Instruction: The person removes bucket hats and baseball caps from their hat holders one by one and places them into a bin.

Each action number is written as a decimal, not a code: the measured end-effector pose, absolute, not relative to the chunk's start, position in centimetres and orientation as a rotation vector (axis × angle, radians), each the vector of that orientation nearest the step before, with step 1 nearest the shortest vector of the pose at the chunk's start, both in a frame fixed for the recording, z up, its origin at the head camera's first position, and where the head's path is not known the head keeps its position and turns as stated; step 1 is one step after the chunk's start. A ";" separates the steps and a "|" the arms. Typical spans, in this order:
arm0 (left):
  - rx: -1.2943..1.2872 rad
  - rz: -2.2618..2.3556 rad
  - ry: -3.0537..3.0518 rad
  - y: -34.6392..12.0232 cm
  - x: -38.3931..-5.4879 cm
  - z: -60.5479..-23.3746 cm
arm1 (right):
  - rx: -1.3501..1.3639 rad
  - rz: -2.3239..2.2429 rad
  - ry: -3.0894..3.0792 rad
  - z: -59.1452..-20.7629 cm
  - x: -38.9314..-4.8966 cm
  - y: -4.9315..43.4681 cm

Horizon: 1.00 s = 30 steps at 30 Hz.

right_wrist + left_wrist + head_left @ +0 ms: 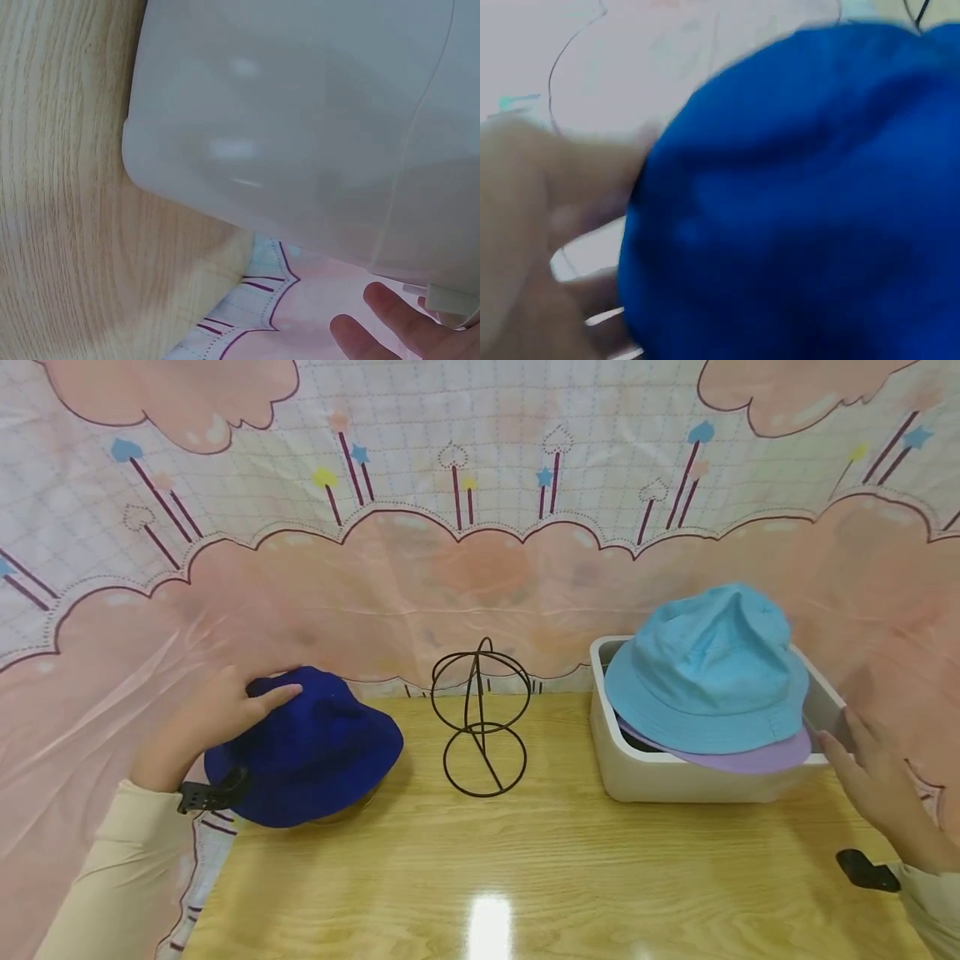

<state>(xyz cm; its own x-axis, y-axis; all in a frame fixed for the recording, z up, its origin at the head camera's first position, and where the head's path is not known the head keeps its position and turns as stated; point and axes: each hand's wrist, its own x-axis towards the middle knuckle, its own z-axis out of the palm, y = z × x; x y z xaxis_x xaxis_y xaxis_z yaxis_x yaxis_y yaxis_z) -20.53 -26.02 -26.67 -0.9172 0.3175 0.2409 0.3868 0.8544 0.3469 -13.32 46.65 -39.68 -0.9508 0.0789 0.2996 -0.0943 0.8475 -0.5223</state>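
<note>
At the left, a dark blue bucket hat [322, 760] sits with its brim sloping down, a bit of something brown showing below it. My left hand [232, 714] touches the hat's crown from the left, thumb stretched over the top. Seen from the left wrist, thumb and fingers [604, 296] are spread apart along the edge of the blue cloth [795, 210]; the fingertips are hidden. My right hand [877, 772] is at the right side of a white bin [675, 781], fingers loosely extended close to its rim. A light blue bucket hat [712, 668] lies over a lilac hat [757, 760] in the bin.
A black wire stand [482, 727], with rings at top and bottom, stands mid-table towards the back. Behind the wooden table [450, 868] hangs a patterned pink and white cloth [480, 568]. The bin's side [285, 112] fills much of the right wrist view.
</note>
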 end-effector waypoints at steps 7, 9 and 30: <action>-0.448 -0.513 -2.572 -23.8 -19.8 -27.8 | 0.022 0.790 -2.677 -39.8 -13.1 47.0; -0.438 -0.486 -2.544 -23.2 -20.0 -27.9 | 0.028 0.790 -2.660 -39.7 -13.0 47.1; -0.118 -0.681 -2.289 -22.9 -19.8 -26.3 | 0.020 0.804 -2.694 -39.7 -13.7 46.6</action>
<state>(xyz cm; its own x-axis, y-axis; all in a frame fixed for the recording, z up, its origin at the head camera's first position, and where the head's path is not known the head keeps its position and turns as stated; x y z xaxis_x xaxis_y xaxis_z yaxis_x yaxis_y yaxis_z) -19.82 -22.94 -26.26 -0.7273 -0.1127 0.6770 0.2756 0.8555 0.4384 -13.71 46.58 -39.70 -0.9460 0.0794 0.3142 -0.1058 0.8408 -0.5310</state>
